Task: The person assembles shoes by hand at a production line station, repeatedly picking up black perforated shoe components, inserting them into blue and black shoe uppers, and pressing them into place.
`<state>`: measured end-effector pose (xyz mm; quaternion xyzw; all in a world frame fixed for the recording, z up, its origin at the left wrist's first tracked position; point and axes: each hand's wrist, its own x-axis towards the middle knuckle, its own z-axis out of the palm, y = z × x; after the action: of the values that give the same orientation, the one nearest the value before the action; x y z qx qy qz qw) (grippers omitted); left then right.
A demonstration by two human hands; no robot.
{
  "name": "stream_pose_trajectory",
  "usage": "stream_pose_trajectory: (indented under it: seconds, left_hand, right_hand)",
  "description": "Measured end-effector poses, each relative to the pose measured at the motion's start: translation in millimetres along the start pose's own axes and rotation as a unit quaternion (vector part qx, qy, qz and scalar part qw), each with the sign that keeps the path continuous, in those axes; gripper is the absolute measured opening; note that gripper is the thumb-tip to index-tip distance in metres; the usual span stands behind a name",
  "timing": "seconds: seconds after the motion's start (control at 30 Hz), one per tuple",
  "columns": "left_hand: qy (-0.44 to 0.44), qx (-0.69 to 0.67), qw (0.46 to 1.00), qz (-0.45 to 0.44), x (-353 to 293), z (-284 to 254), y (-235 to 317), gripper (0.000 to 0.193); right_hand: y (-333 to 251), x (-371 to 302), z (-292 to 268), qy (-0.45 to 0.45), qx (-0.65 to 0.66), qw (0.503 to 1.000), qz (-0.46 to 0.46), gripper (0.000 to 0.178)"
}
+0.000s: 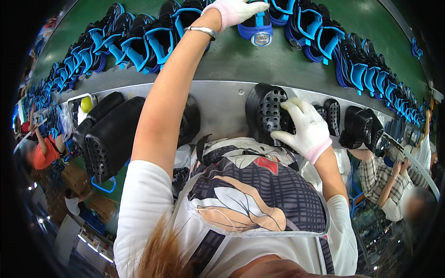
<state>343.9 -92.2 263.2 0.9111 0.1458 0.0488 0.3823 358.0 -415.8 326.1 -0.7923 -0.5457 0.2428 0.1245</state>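
Observation:
My left hand [238, 11], in a white glove with a pink cuff, reaches to the far side over a black and blue shoe [257, 31]. Its fingers lie across the top of that shoe and seem to grip it, though the upper edge of the view cuts off part. A round pale label sits on the shoe's heel. Close to my body, my gloved right hand [305, 126] has its thumb and fingers bent around the right side of a black block with a perforated face [270, 110]. The block rests on the metal ledge [222, 104].
Rows of similar shoes [134, 46] line the green surface [222, 60], continuing on the right [371, 69]. More black perforated blocks lie left [116, 120] and right [359, 125] on the ledge. A yellow round object [86, 104] sits in a white tray. Other people work at both sides.

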Motion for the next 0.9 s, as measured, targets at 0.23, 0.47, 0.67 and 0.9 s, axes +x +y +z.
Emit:
stream_pose_trajectory:
  seconds: [0.23,0.47,0.67,0.9]
  left_hand:
    - [-0.036,0.027,0.993,-0.105,-26.2,24.1,-6.0,0.045]
    - [0.031,0.037,0.996,-0.069,-30.2,12.7,37.7,0.047]
    - [0.033,0.092,0.992,-0.079,-41.5,44.5,29.9,0.041]
    - [0.093,0.190,0.969,-0.130,-133.7,126.2,18.8,0.040]
  right_hand:
    - [-1.4,-20.5,3.6,0.003,0.017,0.998,-0.067,0.062]
    - [5.9,-45.3,14.5,0.025,0.013,0.995,-0.097,0.059]
    - [12.7,-46.5,23.1,0.067,0.050,0.990,-0.110,0.048]
    - [15.5,-33.5,31.9,0.112,0.030,0.987,-0.115,0.055]
